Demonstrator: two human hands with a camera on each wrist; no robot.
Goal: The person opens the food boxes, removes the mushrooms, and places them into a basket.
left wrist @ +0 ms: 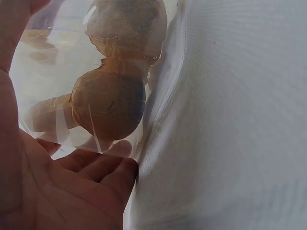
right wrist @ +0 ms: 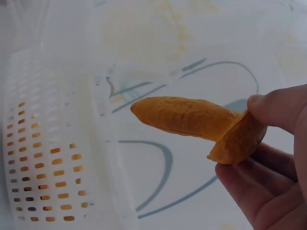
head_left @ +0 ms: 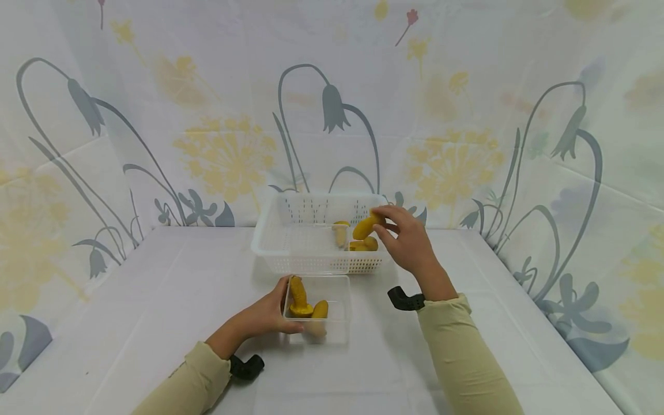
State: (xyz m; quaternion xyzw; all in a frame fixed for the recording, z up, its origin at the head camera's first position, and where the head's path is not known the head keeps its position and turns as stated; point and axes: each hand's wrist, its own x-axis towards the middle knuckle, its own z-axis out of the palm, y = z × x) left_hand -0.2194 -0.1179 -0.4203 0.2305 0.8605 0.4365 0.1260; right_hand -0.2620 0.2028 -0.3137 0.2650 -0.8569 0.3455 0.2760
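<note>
My right hand (head_left: 407, 239) pinches a yellow-brown mushroom (right wrist: 187, 115) by its cap, between thumb and fingers, above the right part of a white perforated basket (head_left: 270, 253). The mushroom's stem points away from the hand. Several more mushrooms (head_left: 370, 244) lie in the basket below. On the table in front of the basket, my left hand (head_left: 267, 311) grips a clear plastic box (head_left: 337, 300) by its left side, thumb at the near side and fingers at the far side. Inside that box are mushrooms (head_left: 298, 294); in the left wrist view, round caps (left wrist: 108, 103) show through its wall.
A clear plastic piece (head_left: 311, 236) shows within the basket's left and middle part. White cloth (head_left: 155, 288) covers the table, and a flower-printed cloth (head_left: 228, 155) hangs behind the basket. Each wrist carries a black curved mount (head_left: 248, 368).
</note>
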